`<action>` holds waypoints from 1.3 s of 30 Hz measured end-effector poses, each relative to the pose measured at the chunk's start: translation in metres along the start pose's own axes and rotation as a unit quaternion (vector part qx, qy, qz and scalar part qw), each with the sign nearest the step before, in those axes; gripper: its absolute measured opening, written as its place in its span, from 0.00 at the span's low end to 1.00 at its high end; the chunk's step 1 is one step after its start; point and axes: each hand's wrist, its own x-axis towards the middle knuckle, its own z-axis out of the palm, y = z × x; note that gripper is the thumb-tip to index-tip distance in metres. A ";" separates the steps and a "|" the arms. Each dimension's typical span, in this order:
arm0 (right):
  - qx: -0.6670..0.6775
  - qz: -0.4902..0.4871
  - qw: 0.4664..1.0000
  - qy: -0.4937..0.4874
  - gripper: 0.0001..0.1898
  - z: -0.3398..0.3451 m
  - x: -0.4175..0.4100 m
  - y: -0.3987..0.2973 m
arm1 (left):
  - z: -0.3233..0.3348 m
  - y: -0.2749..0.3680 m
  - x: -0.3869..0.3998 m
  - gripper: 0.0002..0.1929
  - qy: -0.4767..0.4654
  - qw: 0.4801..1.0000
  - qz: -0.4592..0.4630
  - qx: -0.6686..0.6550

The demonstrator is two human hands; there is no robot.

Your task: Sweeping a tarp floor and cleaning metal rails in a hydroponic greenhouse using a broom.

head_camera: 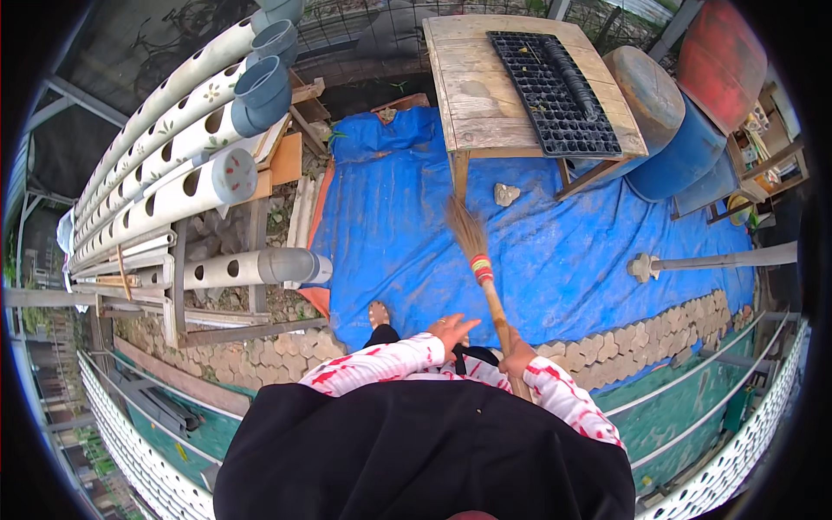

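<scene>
My right hand [517,357] grips the wooden handle of a broom [497,311] with stiff natural bristles and a red and yellow binding. The bristle end points away from me, over a blue tarpaulin [396,214] spread on the ground, close to a front leg of a wooden table. Whether the bristles touch the tarpaulin I cannot tell. To the left of the handle, my left hand [453,331] holds nothing, its fingers apart. A rough stone [506,194] lies on the tarpaulin near the table.
Black seedling trays [552,97] lie on the wooden table [465,84]. White pipes with round holes [179,188] rest on a wooden frame at left. Plastic drums [676,153] stand at right. A post [728,260] rises from a concrete foot. Paving blocks [624,344] border the tarpaulin.
</scene>
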 end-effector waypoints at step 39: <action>0.653 -0.493 0.522 0.241 0.53 0.125 -0.061 -0.161 | -0.192 -0.286 0.007 0.10 -0.126 0.978 0.058 0.157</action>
